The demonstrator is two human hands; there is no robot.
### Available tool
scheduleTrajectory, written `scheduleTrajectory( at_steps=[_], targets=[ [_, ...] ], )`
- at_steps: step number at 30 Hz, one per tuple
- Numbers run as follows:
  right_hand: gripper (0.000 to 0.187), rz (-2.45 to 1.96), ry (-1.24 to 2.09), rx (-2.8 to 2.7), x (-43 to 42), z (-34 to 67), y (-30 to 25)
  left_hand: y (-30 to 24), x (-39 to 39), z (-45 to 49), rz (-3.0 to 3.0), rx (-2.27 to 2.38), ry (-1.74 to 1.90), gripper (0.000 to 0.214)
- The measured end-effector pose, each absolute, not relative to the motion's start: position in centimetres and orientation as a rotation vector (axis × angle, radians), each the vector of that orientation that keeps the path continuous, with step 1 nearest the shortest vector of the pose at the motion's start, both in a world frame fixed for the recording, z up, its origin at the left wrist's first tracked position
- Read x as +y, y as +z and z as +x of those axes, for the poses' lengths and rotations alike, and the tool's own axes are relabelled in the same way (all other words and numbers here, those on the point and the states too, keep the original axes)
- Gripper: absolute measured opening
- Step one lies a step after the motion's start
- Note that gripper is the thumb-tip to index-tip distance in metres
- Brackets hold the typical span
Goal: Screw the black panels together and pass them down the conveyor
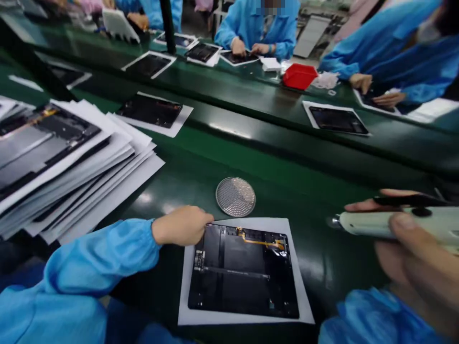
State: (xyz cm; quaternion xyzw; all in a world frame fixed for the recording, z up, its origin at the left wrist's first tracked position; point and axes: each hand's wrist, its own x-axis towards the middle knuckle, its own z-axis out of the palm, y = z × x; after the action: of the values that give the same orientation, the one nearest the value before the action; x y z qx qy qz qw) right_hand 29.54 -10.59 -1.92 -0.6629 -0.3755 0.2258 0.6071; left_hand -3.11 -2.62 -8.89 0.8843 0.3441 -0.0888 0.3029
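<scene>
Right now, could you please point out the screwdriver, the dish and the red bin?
Screwdriver (369, 223), head view: its pale body.
Dish (231, 200), head view: its patterned surface.
Red bin (298, 79), head view: its wall.

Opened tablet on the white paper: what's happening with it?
The person's left hand is at the upper-left corner of the opened tablet, which lies on white paper. Their right hand holds what looks like an electric screwdriver, off to the right, its tip away from the tablet. A round metal tray sits just beyond the paper. A stack of paper and similar panels is on the left.
</scene>
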Motion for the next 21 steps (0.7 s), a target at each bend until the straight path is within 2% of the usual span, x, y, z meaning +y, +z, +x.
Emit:
scheduleTrajectory(
  at_steps=[3, 7, 12, 21],
  targets=[
    [0.040, -1.297, 0.695, -0.849, -8.8, 25.1, -2.5, -10.1, -5.2, -2.6, 2.735, 1.135, 0.075, 0.021],
    [0.028, -1.119, 0.805, -0.982, -6.2, 20.3, -5.2, -12.8, -6.7, -1.6, 2.874, 0.917, 0.428, 0.021],
    [0.024, -1.029, 0.911, -1.125, -4.9, 16.7, -7.7, -15.1, -7.0, -0.9, 2.846, 0.848, 0.566, 0.021],
    [0.023, -1.031, 0.958, -1.155, -5.2, 16.1, -8.1, -14.1, -7.2, -0.1, 2.788, 0.886, 0.667, 0.025]
  ],
)
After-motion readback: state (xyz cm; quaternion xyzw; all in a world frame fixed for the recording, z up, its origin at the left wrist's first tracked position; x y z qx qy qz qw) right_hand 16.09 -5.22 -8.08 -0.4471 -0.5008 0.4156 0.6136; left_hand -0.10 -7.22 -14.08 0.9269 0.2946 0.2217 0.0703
